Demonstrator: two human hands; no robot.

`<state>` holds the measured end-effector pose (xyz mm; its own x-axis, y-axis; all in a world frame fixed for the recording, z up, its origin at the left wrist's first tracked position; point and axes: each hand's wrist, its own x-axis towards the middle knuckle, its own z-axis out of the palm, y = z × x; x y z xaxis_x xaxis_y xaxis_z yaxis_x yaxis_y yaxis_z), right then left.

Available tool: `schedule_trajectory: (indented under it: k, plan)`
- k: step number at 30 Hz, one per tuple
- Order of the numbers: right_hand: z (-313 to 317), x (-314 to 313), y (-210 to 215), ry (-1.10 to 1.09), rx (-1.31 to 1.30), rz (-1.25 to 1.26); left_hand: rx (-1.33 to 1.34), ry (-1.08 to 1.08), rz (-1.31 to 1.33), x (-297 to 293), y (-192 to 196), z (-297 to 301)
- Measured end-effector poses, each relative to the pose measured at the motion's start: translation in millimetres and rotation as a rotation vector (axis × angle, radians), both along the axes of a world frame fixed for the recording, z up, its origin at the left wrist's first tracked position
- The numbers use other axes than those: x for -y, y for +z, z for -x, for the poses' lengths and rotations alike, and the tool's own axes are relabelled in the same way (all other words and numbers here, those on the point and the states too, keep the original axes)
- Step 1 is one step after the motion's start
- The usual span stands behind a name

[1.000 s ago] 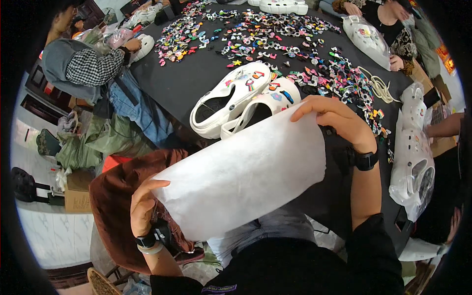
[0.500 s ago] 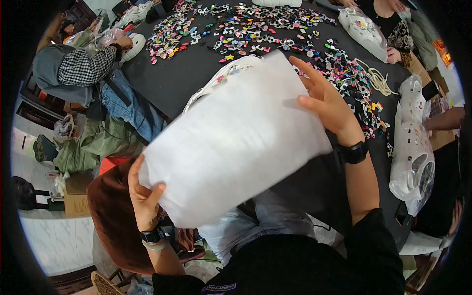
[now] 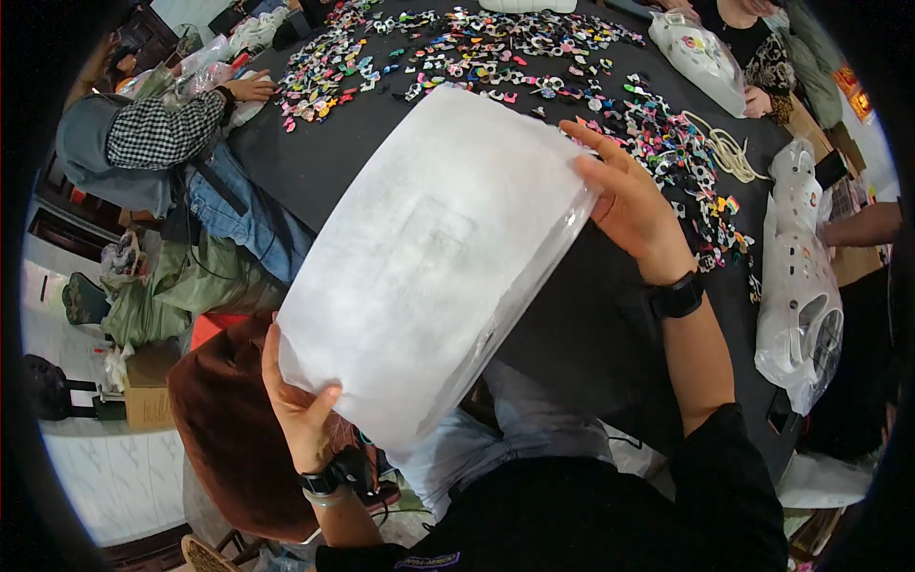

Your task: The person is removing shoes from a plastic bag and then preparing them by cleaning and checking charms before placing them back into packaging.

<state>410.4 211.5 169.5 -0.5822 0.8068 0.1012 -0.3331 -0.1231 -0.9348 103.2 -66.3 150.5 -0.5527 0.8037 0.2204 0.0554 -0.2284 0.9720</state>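
Note:
Held up before me, over the table's near edge and my lap, is a flat white bag (image 3: 429,257) with a clear plastic strip along its right side. It slants from lower left to upper right. My left hand (image 3: 303,415) pinches its lower left corner, thumb in front and fingers partly hidden behind. At the upper right corner, my right hand (image 3: 637,214) grips the edge with its thumb near the front face and its fingers stretched along the top. Whatever lies inside or behind the white face is hidden.
Piles of small colourful shoe charms (image 3: 496,38) spread over the dark table (image 3: 581,315). White clogs in clear bags (image 3: 799,276) lie at the right, near a coil of pale cord (image 3: 726,153). One person in checked sleeves (image 3: 167,133) works at left; another sits far right.
The white bag has turned more upright, its broad face now toward me. The charm-studded white shoe that showed behind its upper edge is hidden. The person at left has moved a hand onto the charms.

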Motion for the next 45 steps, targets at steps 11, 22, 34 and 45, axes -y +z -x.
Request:
schedule_trajectory:
  k: [11, 22, 34, 45]
  plan:
    - [48, 72, 14, 0.221, -0.051, 0.056, -0.177, 0.161, -0.075, 13, -23, -73]
    - [30, 67, 18, 0.318, 0.072, 0.026, 0.199, -0.098, -0.018, 26, -19, -56]
    - [30, 64, 21, 0.646, 0.357, -0.316, 0.382, -0.224, 0.175, -11, -7, -60]
    - [24, 52, 9, 0.581, 0.403, -0.289, 0.453, -0.358, 0.111, -8, 2, -41]
